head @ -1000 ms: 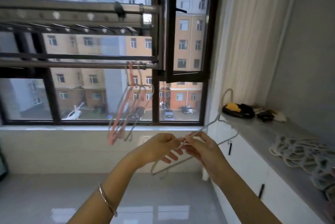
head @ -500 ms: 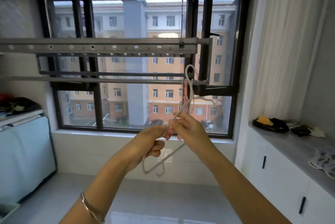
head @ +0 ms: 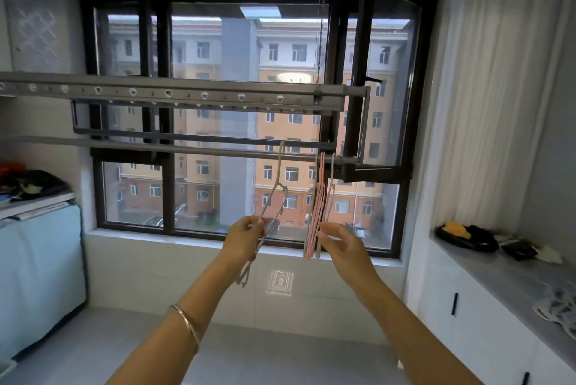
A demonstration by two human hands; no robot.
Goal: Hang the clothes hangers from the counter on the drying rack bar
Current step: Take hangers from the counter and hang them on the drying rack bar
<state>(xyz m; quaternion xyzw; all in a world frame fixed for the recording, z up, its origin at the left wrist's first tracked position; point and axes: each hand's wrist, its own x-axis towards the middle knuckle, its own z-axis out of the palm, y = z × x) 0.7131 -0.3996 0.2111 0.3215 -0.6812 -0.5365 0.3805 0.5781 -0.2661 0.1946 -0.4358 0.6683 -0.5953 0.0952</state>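
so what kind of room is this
Most likely an enclosed balcony or laundry area in a flat: a drying rack hung across a big window, hangers on its lower bar, and a grey counter over white cabinets along the right wall.

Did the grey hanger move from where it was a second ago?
Yes. The grey hanger went up and left: its hook now meets the rack bar, left of the pink hangers, and the left hand pinches it.

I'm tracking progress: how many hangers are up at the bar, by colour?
Pink hanger: 1
Pale hangers: 3, counting the pale hanger in the left hand
Total: 4, though the bunch overlaps
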